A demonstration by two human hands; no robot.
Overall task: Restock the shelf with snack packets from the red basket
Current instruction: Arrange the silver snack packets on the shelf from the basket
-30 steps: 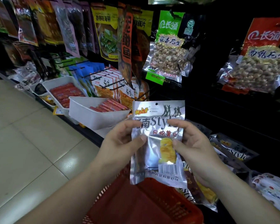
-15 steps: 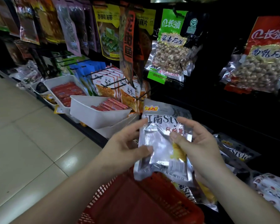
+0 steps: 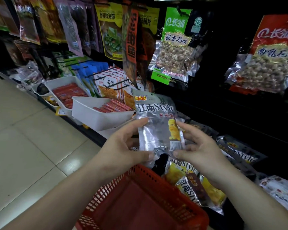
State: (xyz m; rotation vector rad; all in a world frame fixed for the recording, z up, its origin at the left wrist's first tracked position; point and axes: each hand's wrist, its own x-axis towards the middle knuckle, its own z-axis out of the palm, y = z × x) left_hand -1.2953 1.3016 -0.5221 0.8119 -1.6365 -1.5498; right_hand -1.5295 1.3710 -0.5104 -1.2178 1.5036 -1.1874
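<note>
Holding: I've got the silver snack packet [image 3: 156,130] up between both hands at dead centre, with its top leaning away toward 12 o'clock.
Left hand [image 3: 123,151]: the fingers are curled round the packet's left edge, the thumb pinching its bottom corner.
Right hand [image 3: 201,146]: it grips the right edge, thumb at the bottom and fingers up the side.
Red basket [image 3: 140,205]: it's at 6 o'clock, right under my wrists.
Matching packets [image 3: 186,185]: they're piled at 5 o'clock, just past the basket's far rim. I can't tell whether they lie in it or on the shelf.
Lower shelf [image 3: 90,135]: its dark edge runs from 9 o'clock in toward centre.
Shelf packets [image 3: 239,151]: at 3 o'clock, the same silver kind lies flat.
White tray [image 3: 96,117]: it's at 10 o'clock, with red sausage sticks inside.
Peanut bag [image 3: 173,52]: it hangs at 1 o'clock.
</note>
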